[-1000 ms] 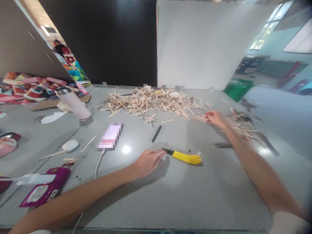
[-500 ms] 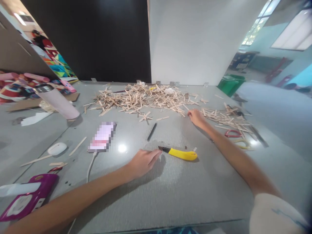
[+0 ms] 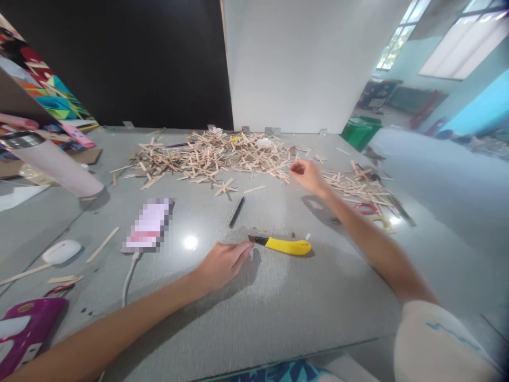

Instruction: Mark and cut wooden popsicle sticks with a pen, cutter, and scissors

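Observation:
My left hand (image 3: 222,262) lies on the grey table (image 3: 302,313), fingers stretched flat and pointing at the blade tip of a yellow utility knife (image 3: 288,245); nothing shows in it. My right hand (image 3: 308,175) is raised a little above the table, casting a shadow below it, between a big heap of wooden sticks (image 3: 214,156) and a smaller heap (image 3: 358,183). Its fingers are curled together; what they hold is too small to make out. A black pen (image 3: 237,211) lies beyond the knife.
A phone (image 3: 148,225) with a white cable lies left of my left hand. Further left are a pink bottle (image 3: 55,164), a white oval gadget (image 3: 61,251), loose sticks and a magenta pack (image 3: 24,329). Red and yellow scissor handles (image 3: 368,208) lie at the right; a green bin (image 3: 360,131) stands beyond.
My right hand has drawn back leftward from the smaller heap on the right and lifted off the table. The left hand stays by the knife. The view has swung to the right.

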Available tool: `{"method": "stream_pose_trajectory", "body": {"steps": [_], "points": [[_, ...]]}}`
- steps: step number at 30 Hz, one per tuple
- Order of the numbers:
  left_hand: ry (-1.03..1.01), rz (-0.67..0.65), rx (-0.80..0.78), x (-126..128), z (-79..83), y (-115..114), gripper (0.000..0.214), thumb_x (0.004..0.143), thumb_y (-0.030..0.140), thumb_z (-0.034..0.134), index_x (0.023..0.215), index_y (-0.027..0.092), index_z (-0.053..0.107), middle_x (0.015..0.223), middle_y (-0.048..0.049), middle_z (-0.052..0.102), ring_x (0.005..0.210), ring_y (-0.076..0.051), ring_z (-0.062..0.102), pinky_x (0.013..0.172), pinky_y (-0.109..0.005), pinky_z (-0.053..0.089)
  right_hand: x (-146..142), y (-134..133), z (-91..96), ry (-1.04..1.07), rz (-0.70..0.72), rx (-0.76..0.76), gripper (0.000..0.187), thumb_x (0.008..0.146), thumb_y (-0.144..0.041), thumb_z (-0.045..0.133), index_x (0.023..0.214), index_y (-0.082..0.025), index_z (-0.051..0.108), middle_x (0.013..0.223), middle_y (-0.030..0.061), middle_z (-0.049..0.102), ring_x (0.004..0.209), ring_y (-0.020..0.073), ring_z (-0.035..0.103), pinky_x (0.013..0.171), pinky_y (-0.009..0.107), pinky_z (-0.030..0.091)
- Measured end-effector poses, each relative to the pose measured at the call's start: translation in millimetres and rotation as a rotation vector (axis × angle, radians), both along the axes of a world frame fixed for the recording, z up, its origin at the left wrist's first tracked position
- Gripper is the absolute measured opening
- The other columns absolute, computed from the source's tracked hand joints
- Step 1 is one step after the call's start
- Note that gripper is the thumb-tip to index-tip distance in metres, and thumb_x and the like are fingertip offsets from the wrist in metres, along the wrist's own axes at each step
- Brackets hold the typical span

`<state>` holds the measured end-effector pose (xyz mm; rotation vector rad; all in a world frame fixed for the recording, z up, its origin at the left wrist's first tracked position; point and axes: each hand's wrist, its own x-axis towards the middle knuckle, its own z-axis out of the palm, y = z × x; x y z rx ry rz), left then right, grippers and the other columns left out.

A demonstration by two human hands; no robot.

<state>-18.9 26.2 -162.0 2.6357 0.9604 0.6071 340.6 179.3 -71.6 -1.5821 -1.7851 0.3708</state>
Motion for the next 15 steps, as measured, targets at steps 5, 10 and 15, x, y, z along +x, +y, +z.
{"method": "stream_pose_trajectory", "body": {"steps": [5,10,15], "points": [[-0.023,0.038,0.050,1,0.9,-1,0.039,0.118,0.026,0.038,0.138,0.019,0.071,0.082,-0.0034,0.082,0.062,-0.018,0.073,0.063,-0.028,0.053,-36,-36,22.6,0.501,0.265,-0.213,0.034,0.088,-0.037,0.087,0.116,-0.024,0.072,0.089,0.0043,0.079,0.082,0.0200,0.076,0.081,0.035,0.066],[-0.114,0.138,0.129,2,8.8,-2,0.038,0.114,0.017,0.041,0.145,0.020,0.063,0.086,-0.0001,0.079,0.065,-0.014,0.071,0.065,-0.024,0.052,-55,-58,35.8,0.660,0.369,-0.292,0.029,0.082,-0.036,0.091,0.098,-0.021,0.072,0.082,0.0033,0.077,0.078,0.0173,0.073,0.082,0.035,0.066],[-0.157,0.283,0.138,0,21.5,-3,0.048,0.105,0.008,0.046,0.151,0.022,0.055,0.128,-0.0097,0.075,0.078,-0.012,0.072,0.070,-0.026,0.054,-60,-76,49.2,0.763,0.500,-0.582,0.030,0.082,-0.035,0.091,0.097,-0.021,0.069,0.081,0.0008,0.074,0.075,0.0141,0.069,0.078,0.029,0.061]]}}
